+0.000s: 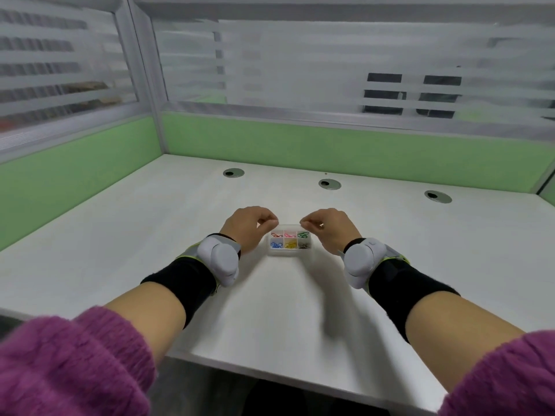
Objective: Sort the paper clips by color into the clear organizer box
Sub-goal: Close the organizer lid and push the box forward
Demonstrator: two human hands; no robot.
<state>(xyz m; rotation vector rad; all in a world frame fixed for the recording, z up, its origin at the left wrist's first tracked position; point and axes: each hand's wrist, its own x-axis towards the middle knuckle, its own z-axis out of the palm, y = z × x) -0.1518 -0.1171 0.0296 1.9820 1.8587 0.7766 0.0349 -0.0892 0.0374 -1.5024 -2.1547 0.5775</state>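
The clear organizer box (309,246) sits on the white desk between my hands. Its six compartments hold sorted paper clips: red (275,235), pink (289,235) and green (303,234) in the far row, blue (275,244), yellow (290,244) and black (304,245) in the near row. My left hand (247,226) pinches at the box's far left corner. My right hand (326,228) pinches at the far right corner. Both seem to hold the thin clear lid (289,226) along the far edge. I see no loose clips on the desk.
The white desk (180,235) has three round cable holes (329,184) along its far side. Green partition panels (330,151) with frosted glass above close the back and left. The desk's near edge runs just in front of my purple sleeves.
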